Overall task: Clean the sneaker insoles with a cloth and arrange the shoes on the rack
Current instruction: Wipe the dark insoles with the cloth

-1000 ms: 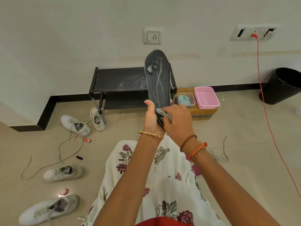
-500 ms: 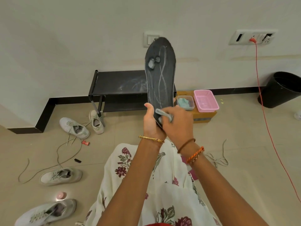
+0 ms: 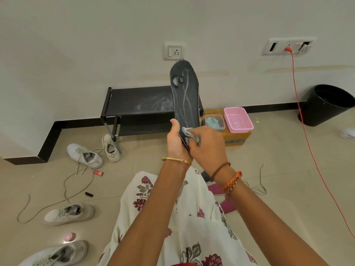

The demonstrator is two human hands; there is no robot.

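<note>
The left hand point(image 3: 175, 141) grips the heel end of a dark grey insole point(image 3: 185, 96), thumb up along its left edge, and holds it upright in front of the person, toe end raised against the white wall point(image 3: 76, 45). The insole's face carries pale curved lines and a worn, lighter patch near the toe. The right hand point(image 3: 208, 146) is curled round a small grey cloth point(image 3: 189, 132) and presses it onto the lower part of the insole, just beside the left thumb.

Behind the insole a black shoe rack point(image 3: 138, 106) stands against the wall, its top shelf smeared with whitish marks. To the right of the rack a cardboard box point(image 3: 237, 138) bears a clear container point(image 3: 215, 121) with something pale blue in it and, touching it, a pink plastic basket point(image 3: 238, 120). A black bin point(image 3: 326, 104) stands farther right, near an orange cable point(image 3: 307, 131) that runs down from a wall socket.

On the tiled floor point(image 3: 288, 189) to the left lie four white sneakers: one point(image 3: 111, 147) leaning at the rack's leg, one point(image 3: 84, 155) just beside it, one point(image 3: 69, 214) nearer, and one point(image 3: 57, 254) at the bottom edge. Loose laces point(image 3: 65, 189) trail between them. The person's lap shows a cream floral garment point(image 3: 192, 217).
</note>
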